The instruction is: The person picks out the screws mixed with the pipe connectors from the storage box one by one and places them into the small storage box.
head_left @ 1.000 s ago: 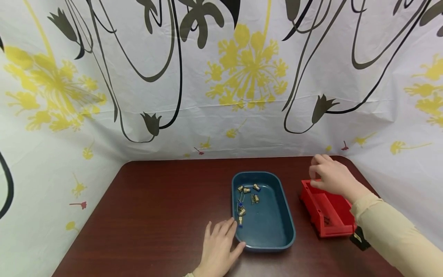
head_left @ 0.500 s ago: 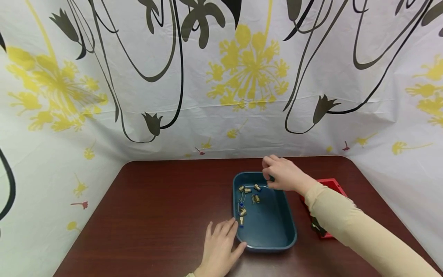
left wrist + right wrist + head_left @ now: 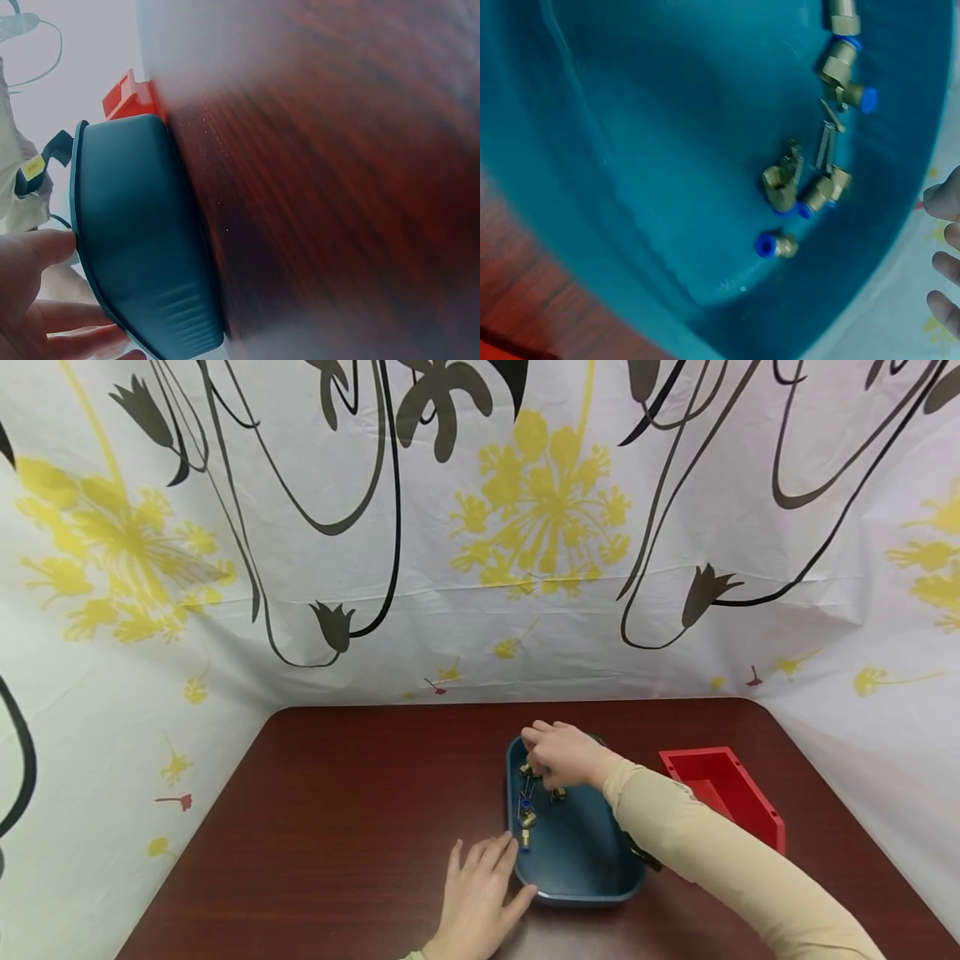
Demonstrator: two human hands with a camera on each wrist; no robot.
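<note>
A dark blue tray (image 3: pixel 592 860) sits mid-table with several small brass fittings (image 3: pixel 527 818) with blue ends along its left side. My right hand (image 3: pixel 558 753) reaches into the tray's far left corner, fingers bent down over the fittings there. In the right wrist view the fittings (image 3: pixel 810 195) lie loose on the tray floor (image 3: pixel 630 150), and the fingertips (image 3: pixel 946 232) at the frame edge hold nothing. My left hand (image 3: pixel 480 881) lies flat on the table, thumb against the tray's near left corner (image 3: pixel 135 225).
A red open bin (image 3: pixel 742 802) stands right of the tray, near the table's right edge. The dark wooden table (image 3: pixel 337 793) is closed in at the back and sides by a flower-printed curtain (image 3: pixel 480 527).
My right hand has travelled left from above the red bin, across the tray's far rim, down to the fittings in the tray's far left corner. The left hand has stayed put.
</note>
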